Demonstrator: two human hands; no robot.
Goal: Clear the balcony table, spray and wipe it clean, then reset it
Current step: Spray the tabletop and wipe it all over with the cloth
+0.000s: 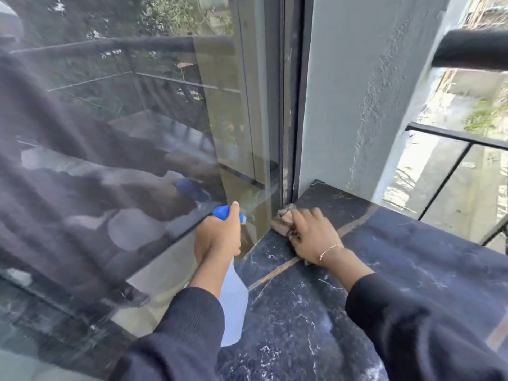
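Observation:
The table point(398, 270) is a black marble slab with white veins and thin brass-coloured seams, running along a glass door. My left hand point(217, 237) grips a spray bottle point(233, 303) with a clear white body and a blue head; its nozzle points toward the table's far corner. My right hand point(313, 235) presses a crumpled brown cloth point(283, 222) onto the marble in that corner, where the glass meets the wall. Most of the cloth is hidden under my fingers.
A tall glass door point(137, 133) stands along the table's left edge and mirrors me and the railing. A grey plastered pillar point(357, 92) rises behind the corner. A black metal balcony railing point(467, 138) runs to the right of the table.

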